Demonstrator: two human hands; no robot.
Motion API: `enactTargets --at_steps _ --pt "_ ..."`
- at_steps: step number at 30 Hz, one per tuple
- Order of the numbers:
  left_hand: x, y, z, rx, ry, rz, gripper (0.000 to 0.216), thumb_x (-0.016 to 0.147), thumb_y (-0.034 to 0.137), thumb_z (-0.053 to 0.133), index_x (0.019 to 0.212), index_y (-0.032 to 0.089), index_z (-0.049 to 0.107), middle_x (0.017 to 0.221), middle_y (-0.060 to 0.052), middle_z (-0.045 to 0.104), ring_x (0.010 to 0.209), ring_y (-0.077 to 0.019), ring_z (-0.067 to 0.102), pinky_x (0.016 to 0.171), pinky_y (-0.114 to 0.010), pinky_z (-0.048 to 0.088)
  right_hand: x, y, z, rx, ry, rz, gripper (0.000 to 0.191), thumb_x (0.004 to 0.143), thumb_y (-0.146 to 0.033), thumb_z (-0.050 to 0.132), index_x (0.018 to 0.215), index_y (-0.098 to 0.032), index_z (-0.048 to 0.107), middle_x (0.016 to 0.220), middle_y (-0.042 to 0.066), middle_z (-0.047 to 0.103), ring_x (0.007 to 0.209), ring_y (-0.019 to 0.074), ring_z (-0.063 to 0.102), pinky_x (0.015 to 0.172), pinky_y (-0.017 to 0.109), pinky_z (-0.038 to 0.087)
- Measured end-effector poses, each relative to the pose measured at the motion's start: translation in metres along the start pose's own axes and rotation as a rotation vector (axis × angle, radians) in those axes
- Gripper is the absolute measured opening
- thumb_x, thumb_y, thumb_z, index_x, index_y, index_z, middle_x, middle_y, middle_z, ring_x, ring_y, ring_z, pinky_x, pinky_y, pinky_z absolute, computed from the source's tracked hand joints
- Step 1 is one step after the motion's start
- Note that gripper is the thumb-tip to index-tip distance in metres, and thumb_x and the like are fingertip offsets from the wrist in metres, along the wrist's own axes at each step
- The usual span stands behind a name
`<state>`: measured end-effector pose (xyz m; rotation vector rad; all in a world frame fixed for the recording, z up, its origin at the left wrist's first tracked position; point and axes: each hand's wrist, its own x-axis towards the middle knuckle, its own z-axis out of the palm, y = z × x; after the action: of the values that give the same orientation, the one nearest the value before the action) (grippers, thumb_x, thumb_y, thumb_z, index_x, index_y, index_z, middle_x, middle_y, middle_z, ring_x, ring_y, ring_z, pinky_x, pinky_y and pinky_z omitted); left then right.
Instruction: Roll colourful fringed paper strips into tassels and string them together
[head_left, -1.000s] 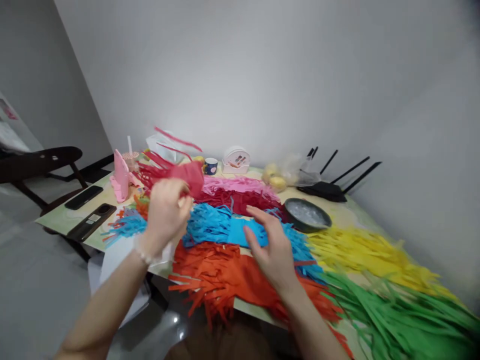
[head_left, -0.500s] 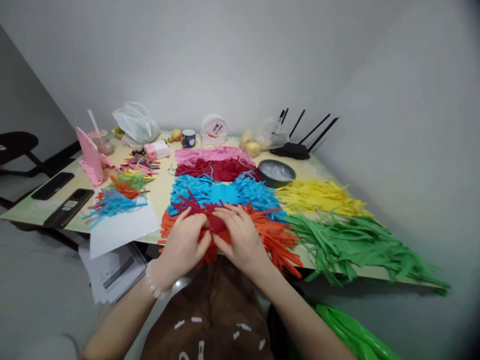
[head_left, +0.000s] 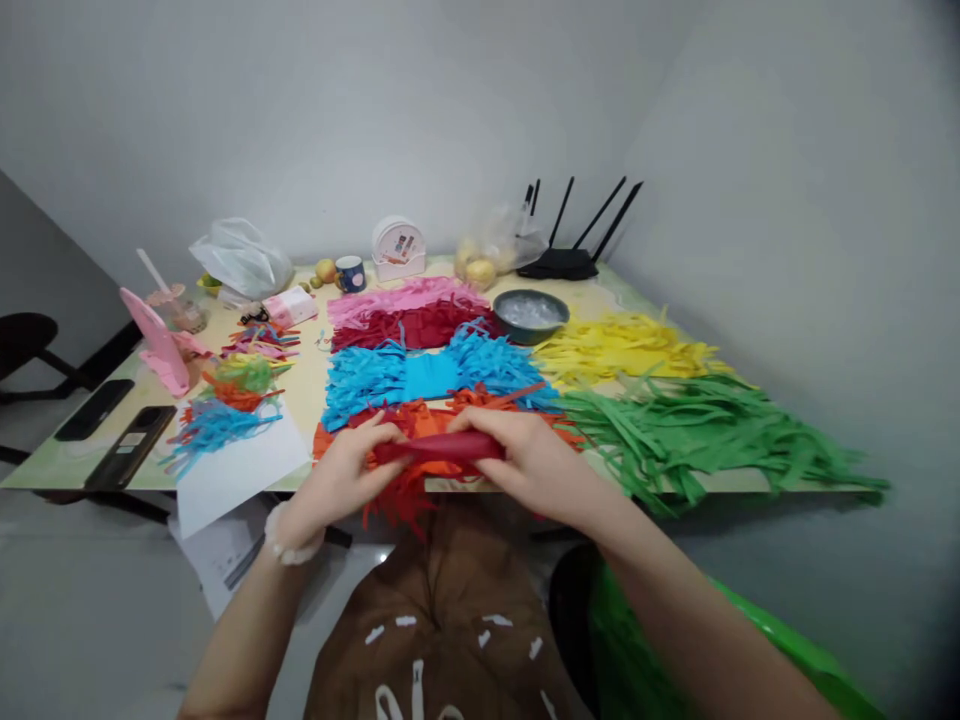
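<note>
Stretched between my two hands is a strip of dark red fringed paper point(head_left: 442, 448), bunched narrow along its middle, with cut fringe hanging at the left. My left hand point(head_left: 345, 478), with a white bracelet at the wrist, pinches its left end. My right hand point(head_left: 529, 462) is closed round the right end. Orange fringed paper point(head_left: 431, 418) lies just beneath, partly covered by my hands. Beyond it sit blue fringed paper point(head_left: 431, 374), a flat dark red fringed sheet point(head_left: 420, 327) and pink fringed paper point(head_left: 409, 300).
Yellow point(head_left: 630, 348) and green fringed paper point(head_left: 720, 435) spread over the right side. A dark bowl point(head_left: 531, 316) stands behind them, near a black router point(head_left: 559, 264). At left are small fringed bundles point(head_left: 225, 425), white paper point(head_left: 247, 470), two phones point(head_left: 131, 445) and a pink stand point(head_left: 161, 350).
My hands have moved apart, drawing the dark red paper out into a narrow strip between them. My right hand has shifted right. The view has shifted somewhat.
</note>
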<state>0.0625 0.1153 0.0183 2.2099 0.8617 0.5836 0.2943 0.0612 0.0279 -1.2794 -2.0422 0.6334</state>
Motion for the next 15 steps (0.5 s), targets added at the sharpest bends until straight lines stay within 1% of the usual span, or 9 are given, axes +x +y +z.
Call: enactTargets --at_steps 2,3,5,8,10,12,14,15 --pt "0.004 -0.005 -0.001 -0.161 -0.005 -0.050 0.022 0.091 0.037 0.056 0.085 0.017 0.064 0.084 -0.003 0.069 0.077 -0.0181 0.060 0.078 -0.030 0.050 -0.004 0.001 -0.007 0.108 0.001 0.050 0.026 0.075 -0.004 0.047 0.089 -0.020 0.062 0.079 -0.001 0.067 0.068 0.0141 0.059 0.064 0.022 0.042" --pt "0.005 -0.007 0.000 -0.232 0.005 -0.075 0.025 0.091 0.040 0.057 0.086 0.016 0.064 0.086 -0.004 0.068 0.078 -0.0181 0.060 0.074 -0.029 0.049 -0.006 0.002 -0.008 0.147 0.010 0.074 0.022 0.078 -0.006 0.047 0.088 -0.019 0.062 0.078 -0.001 0.066 0.067 0.0138 0.059 0.063 0.022 0.041" --pt "0.006 -0.012 0.003 -0.325 0.044 -0.120 0.028 0.089 0.043 0.059 0.084 0.016 0.062 0.085 -0.004 0.066 0.077 -0.0175 0.058 0.070 -0.027 0.048 -0.009 0.009 -0.005 0.222 0.041 0.114 0.018 0.083 -0.011 0.048 0.091 -0.019 0.063 0.082 0.000 0.067 0.073 0.0147 0.061 0.066 0.022 0.044" --pt "0.006 -0.015 0.007 -0.378 0.110 -0.171 0.028 0.084 0.043 0.066 0.078 0.018 0.055 0.079 -0.001 0.061 0.074 -0.0161 0.055 0.068 -0.026 0.047 -0.012 0.017 0.001 0.346 0.081 0.160 0.017 0.089 -0.019 0.051 0.102 -0.019 0.063 0.098 0.003 0.069 0.087 0.0173 0.064 0.076 0.024 0.049" --pt "0.006 -0.014 0.008 -0.416 0.103 -0.171 0.029 0.081 0.042 0.071 0.080 0.019 0.053 0.078 0.000 0.058 0.074 -0.0156 0.054 0.069 -0.026 0.047 -0.012 0.020 0.001 0.413 0.046 0.185 0.018 0.092 -0.026 0.051 0.104 -0.019 0.062 0.103 0.004 0.068 0.090 0.0174 0.064 0.078 0.025 0.050" --pt "0.007 -0.013 0.008 -0.466 0.068 -0.147 0.031 0.077 0.042 0.074 0.086 0.019 0.056 0.085 0.000 0.060 0.080 -0.0167 0.057 0.075 -0.027 0.048 -0.013 0.020 -0.001 0.436 -0.029 0.205 0.018 0.094 -0.029 0.050 0.105 -0.020 0.061 0.102 0.004 0.068 0.089 0.0169 0.064 0.077 0.025 0.051" --pt "0.007 -0.016 0.007 -0.492 0.040 -0.132 0.033 0.077 0.044 0.074 0.090 0.019 0.057 0.090 -0.001 0.061 0.084 -0.0178 0.058 0.078 -0.028 0.049 -0.013 0.018 -0.006 0.418 -0.102 0.222 0.018 0.095 -0.030 0.049 0.105 -0.021 0.061 0.101 0.004 0.067 0.089 0.0171 0.064 0.077 0.025 0.052" --pt "0.007 -0.018 0.006 -0.491 0.044 -0.135 0.033 0.078 0.046 0.073 0.088 0.019 0.057 0.088 -0.002 0.061 0.083 -0.0177 0.058 0.077 -0.028 0.049 -0.013 0.017 -0.008 0.406 -0.132 0.231 0.019 0.095 -0.030 0.049 0.106 -0.021 0.061 0.101 0.004 0.067 0.089 0.0173 0.064 0.076 0.025 0.052"
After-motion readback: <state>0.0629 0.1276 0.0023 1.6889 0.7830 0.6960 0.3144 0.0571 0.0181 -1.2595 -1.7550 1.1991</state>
